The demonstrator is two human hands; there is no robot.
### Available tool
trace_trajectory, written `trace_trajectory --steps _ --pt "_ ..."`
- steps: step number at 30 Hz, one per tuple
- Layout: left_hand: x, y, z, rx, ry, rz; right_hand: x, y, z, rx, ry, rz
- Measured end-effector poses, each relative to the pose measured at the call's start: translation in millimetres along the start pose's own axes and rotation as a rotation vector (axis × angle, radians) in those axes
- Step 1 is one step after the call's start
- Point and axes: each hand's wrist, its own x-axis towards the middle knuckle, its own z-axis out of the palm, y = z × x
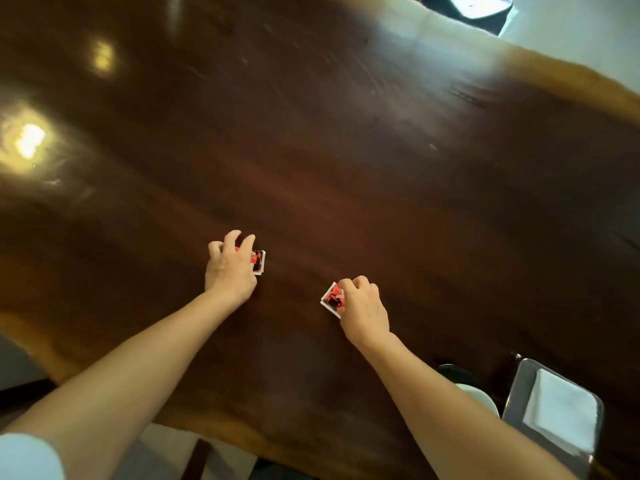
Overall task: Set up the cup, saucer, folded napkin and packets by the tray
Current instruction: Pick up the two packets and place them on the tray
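Two small red, black and white packets lie on the dark wooden table. My left hand curls its fingers over the left packet, which shows only at its right edge. My right hand pinches the right packet at its right side. At the lower right a grey tray holds a folded white napkin. Something pale green and rounded, partly hidden behind my right forearm, sits left of the tray; whether it is the cup or the saucer I cannot tell.
The table's near edge curves along the lower left, with pale floor and a dark chair part below it. A dark object stands beyond the far edge at the top right. Lamp reflections glare on the left of the tabletop.
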Motion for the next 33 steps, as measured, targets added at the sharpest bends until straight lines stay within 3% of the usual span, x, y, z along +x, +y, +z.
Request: trace_trajectory --steps 7,13,19,27,33 --pt "-5 12 -3 -0.028 -0.102 -0.087 -4 4 7 0.096 -0.110 0.095" --pt "-28 26 -7 -0.100 -0.284 -0.001 -23 13 -12 0.326 -0.131 0.157" --pt "-72 70 -26 -0.054 -0.434 0.173 -61 24 -52 0.524 -0.110 0.071" --pt "-146 144 -42 0.151 -0.551 0.437 -125 51 -83 0.404 -0.091 -0.177" --pt "-198 184 -38 0.044 -0.448 0.554 -174 100 -83 0.520 -0.096 -0.124"
